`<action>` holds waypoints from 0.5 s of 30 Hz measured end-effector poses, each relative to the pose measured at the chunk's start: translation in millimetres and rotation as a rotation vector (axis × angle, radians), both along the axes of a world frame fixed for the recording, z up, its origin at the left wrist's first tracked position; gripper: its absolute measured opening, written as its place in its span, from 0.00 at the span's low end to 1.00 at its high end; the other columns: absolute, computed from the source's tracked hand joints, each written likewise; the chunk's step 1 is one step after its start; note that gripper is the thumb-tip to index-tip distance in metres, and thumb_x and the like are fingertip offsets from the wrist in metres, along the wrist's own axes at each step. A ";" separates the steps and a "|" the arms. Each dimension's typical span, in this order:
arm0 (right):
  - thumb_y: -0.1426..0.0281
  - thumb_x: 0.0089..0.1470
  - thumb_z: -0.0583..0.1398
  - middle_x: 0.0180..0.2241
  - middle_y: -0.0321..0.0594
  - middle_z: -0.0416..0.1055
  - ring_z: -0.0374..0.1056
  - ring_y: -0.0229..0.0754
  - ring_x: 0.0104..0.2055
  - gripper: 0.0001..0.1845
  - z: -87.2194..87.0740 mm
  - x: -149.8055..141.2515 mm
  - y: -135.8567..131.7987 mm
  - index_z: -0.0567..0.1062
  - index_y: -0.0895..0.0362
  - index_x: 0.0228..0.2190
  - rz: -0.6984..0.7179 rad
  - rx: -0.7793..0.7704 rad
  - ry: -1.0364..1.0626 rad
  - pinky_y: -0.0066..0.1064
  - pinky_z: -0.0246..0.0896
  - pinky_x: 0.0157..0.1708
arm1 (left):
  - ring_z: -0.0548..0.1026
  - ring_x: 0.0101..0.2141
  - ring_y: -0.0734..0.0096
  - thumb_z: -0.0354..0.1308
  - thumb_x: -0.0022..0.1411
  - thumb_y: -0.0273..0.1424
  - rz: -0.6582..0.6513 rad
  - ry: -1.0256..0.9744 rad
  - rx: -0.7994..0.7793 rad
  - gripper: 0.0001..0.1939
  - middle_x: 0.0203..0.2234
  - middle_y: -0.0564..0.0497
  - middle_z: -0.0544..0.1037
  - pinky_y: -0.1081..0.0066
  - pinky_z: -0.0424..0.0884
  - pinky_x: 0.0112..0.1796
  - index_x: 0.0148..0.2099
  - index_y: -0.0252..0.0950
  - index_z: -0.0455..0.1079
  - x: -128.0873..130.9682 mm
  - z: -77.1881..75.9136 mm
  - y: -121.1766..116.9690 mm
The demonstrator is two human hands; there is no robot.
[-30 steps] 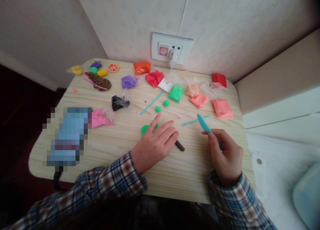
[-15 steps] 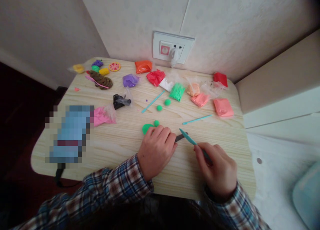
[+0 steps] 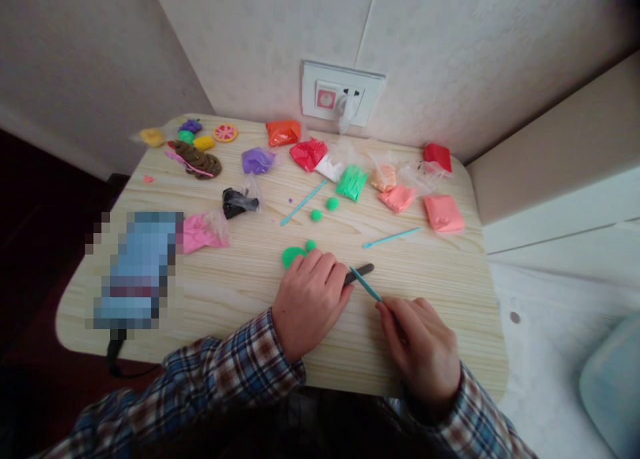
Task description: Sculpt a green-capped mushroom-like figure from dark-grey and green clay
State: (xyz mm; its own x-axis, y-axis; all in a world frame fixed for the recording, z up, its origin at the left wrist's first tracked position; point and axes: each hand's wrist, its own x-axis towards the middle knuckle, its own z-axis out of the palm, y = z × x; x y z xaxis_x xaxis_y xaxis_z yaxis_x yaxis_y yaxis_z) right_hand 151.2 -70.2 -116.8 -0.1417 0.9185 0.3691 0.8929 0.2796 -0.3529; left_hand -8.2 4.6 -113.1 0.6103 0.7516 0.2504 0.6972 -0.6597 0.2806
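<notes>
My left hand (image 3: 310, 296) is curled on the wooden table (image 3: 225, 292), fingers closed over a thin dark clay roll (image 3: 361, 272) whose end sticks out to the right. My right hand (image 3: 420, 352) grips a teal plastic clay knife (image 3: 366, 284); its blade points up-left and meets the dark roll close to my left fingers. A flat green clay disc (image 3: 291, 254) and a small green ball (image 3: 311, 245) lie just beyond my left hand.
Bags of coloured clay lie along the back: orange (image 3: 283, 132), red (image 3: 308, 154), purple (image 3: 257, 160), green (image 3: 351, 182), pink (image 3: 443, 213). Two teal tools (image 3: 391, 237) (image 3: 303, 203), a brown clay figure (image 3: 196, 159) and a pixelated object (image 3: 137, 266) also rest there. Wall socket (image 3: 341, 102) behind.
My left hand curled shut over the dark roll. My right hand swung the teal knife down and left from mid-air until its blade reached the roll.
</notes>
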 end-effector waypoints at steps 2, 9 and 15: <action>0.78 0.57 0.53 0.19 0.35 0.68 0.60 0.36 0.20 0.09 -1.2 0.3 0.1 0.69 0.58 0.27 0.005 -0.009 0.004 0.30 0.53 0.24 | 0.68 0.34 0.60 0.55 0.60 0.31 0.000 0.001 -0.006 0.05 0.29 0.49 0.71 0.62 0.65 0.35 0.34 0.35 0.66 0.0 0.0 0.0; 0.78 0.57 0.51 0.17 0.34 0.65 0.58 0.36 0.20 0.12 -4.7 -3.1 1.5 0.69 0.57 0.25 0.011 -0.020 -0.016 0.31 0.50 0.25 | 0.68 0.34 0.61 0.55 0.60 0.32 0.000 0.003 -0.015 0.06 0.29 0.48 0.71 0.62 0.66 0.35 0.34 0.35 0.66 -0.4 0.7 -0.3; 0.77 0.57 0.51 0.16 0.33 0.61 0.55 0.36 0.20 0.15 -4.8 -2.5 4.4 0.65 0.55 0.21 0.051 -0.034 -0.070 0.29 0.49 0.25 | 0.68 0.34 0.60 0.55 0.59 0.31 -0.005 0.018 0.003 0.05 0.29 0.48 0.71 0.62 0.66 0.34 0.33 0.34 0.66 -0.7 0.3 -0.2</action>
